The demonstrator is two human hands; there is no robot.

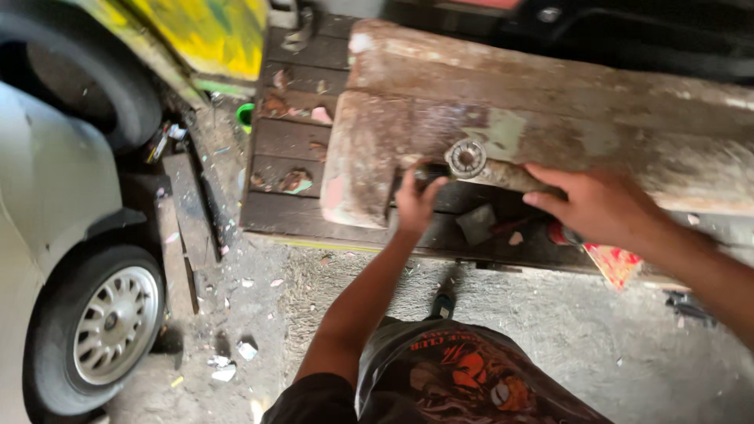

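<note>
A round metal bearing (466, 158) sits on the end of a rusty shaft (510, 177) lying against a large rusty metal block (503, 118). My left hand (416, 202) is closed on the dark end of the shaft just left of the bearing. My right hand (597, 206) grips the shaft to the right of the bearing, fingers wrapped over it. Both hands work over a dark wooden bench (290, 141).
A white car with a grey alloy wheel (114, 323) stands at the left. A yellow-green painted panel (212, 31) and a black tyre (86, 74) are at the top left. Wooden planks (177, 235) and scraps litter the dirt floor. A red object (613, 263) lies under the bench edge.
</note>
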